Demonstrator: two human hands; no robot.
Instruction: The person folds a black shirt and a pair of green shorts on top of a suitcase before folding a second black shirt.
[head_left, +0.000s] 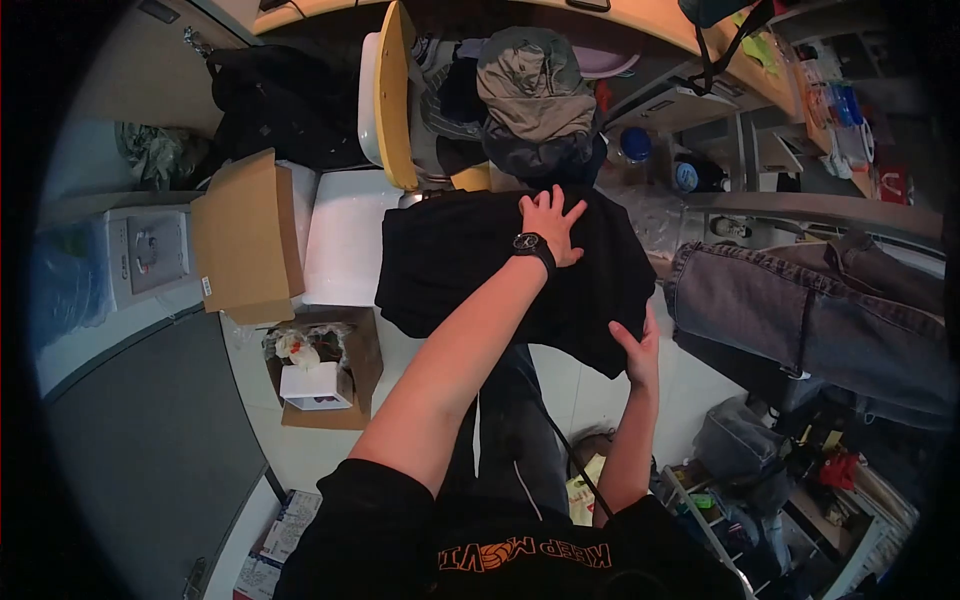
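Observation:
A folded black garment (450, 255) is spread in front of my body; its exact kind cannot be made out. My left hand (552, 228), with a black watch (527, 243) at the wrist, lies on top of it with the fingers spread. At the garment's lower right corner, my right hand (640, 350) grips the edge, thumb on top and the other fingers mostly hidden beneath. Just beyond the cloth, a heap of grey and dark clothes (535, 85) rests near a chair with a yellow backrest (397, 95).
To the left stand an open cardboard box (245, 240) and a lower box holding a white carton (316, 386). Grey jeans (810, 310) hang over a rail on the right. A wooden desk (650, 22) runs along the back. Bottles (690, 177) stand beneath it.

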